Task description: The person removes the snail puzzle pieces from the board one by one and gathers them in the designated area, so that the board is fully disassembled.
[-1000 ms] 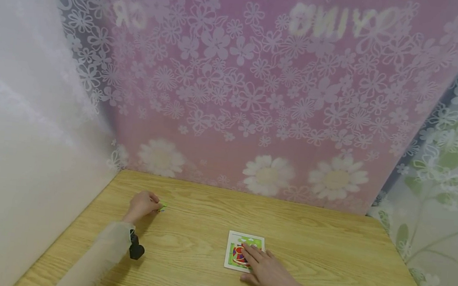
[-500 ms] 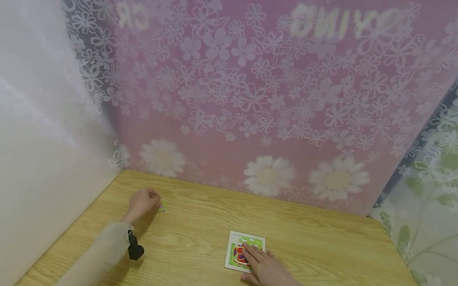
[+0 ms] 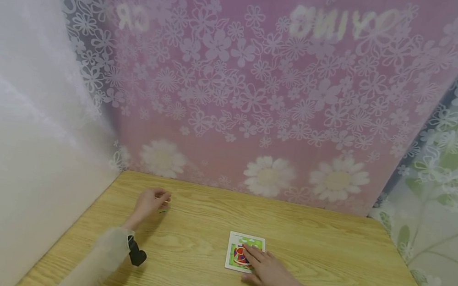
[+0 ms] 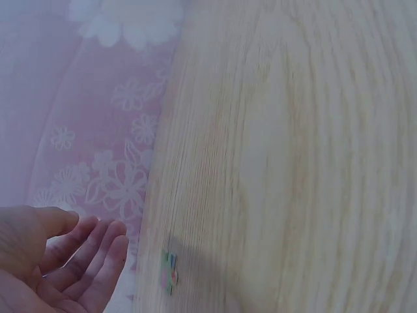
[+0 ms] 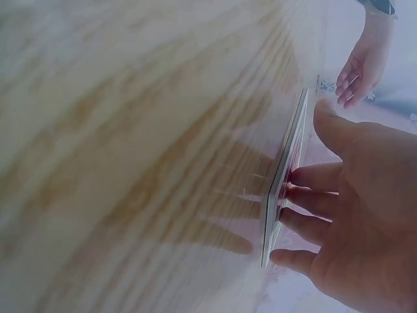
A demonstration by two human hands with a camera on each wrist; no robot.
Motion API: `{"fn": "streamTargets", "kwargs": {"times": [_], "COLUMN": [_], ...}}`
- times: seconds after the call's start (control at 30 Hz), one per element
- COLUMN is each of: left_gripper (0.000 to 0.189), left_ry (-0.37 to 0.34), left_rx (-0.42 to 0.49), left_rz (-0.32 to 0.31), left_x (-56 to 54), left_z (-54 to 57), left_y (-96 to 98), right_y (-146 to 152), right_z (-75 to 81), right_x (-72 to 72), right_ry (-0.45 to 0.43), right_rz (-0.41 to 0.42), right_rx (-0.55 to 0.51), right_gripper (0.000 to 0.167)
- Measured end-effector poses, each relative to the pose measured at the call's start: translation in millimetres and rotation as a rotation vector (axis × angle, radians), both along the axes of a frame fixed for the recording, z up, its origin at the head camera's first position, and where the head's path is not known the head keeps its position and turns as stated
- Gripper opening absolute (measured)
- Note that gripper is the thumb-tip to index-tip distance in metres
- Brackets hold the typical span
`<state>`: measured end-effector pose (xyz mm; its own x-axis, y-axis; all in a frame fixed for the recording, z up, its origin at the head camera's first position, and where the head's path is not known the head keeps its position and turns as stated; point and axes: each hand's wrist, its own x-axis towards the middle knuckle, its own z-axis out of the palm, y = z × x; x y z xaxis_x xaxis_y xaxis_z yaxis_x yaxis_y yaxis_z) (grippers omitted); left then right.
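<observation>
My left hand (image 3: 151, 204) is over the far left of the table, close above a few small flat coloured pieces (image 3: 162, 210). In the left wrist view, the pieces (image 4: 169, 272) show green, blue and red beside the left hand (image 4: 75, 267). Its fingers are loosely bent, with nothing visible between them and the thumb. Nearer the middle lies a square picture board (image 3: 231, 258) with a white border and a red, blue and green picture. Extended fingers of my right hand (image 3: 272, 276) rest on it, covering its lower right part. The right wrist view shows the board (image 5: 285, 169) edge-on beneath those fingertips.
The wood-grain table (image 3: 326, 253) meets a pink flowered curtain (image 3: 223, 115) at the back. A pale wall (image 3: 25, 151) borders it on the left and a flowered sheet (image 3: 449, 182) on the right. A black wrist camera (image 3: 135, 251) sits on the left sleeve.
My left hand has moved slightly right over the small pieces and its fingers have spread apart from them. The right hand and the board stay where they were.
</observation>
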<state>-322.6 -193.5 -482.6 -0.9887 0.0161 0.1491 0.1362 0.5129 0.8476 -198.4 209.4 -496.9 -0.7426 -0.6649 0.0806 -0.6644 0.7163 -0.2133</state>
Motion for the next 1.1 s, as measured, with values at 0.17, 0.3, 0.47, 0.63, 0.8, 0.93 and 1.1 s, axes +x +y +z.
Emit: {"fn": "streamTargets", "kwargs": {"times": [0.17, 0.3, 0.47, 0.63, 0.8, 0.93, 1.1], "left_gripper": [0.027, 0.026, 0.025, 0.026, 0.027, 0.028, 0.029], "left_ry": [0.025, 0.028, 0.009, -0.022, -0.031, -0.028, -0.017], "left_rx": [0.022, 0.042, 0.075, 0.103, 0.124, 0.143, 0.178], "left_rz": [-0.036, -0.046, -0.076, -0.134, -0.204, -0.246, -0.303], "left_x": [3.0, 6.5, 12.5, 17.6, 19.5, 20.5, 23.0], "left_z": [-0.7, -1.2, -2.4, -3.5, -7.2, -9.1, -10.7], "left_y": [11.5, 23.5, 40.2, 59.4, 77.4, 91.1, 109.0], "right_y": [2, 3, 5, 6, 5, 6, 9], "right_z": [-1.7, -3.1, -5.5, -6.3, -7.0, -4.1, 2.4], "right_x": [-0.1, -1.0, -1.7, -1.2, 0.3, 2.4, 5.8], "right_ry": [-0.043, -0.066, -0.083, -0.095, -0.078, -0.058, -0.032], "right_rz": [-0.009, -0.012, -0.012, -0.019, -0.025, -0.031, -0.038], "right_rx": [-0.03, -0.046, -0.065, -0.083, -0.085, -0.101, -0.087], "right_gripper": [0.067, 0.068, 0.068, 0.069, 0.069, 0.068, 0.066]}}
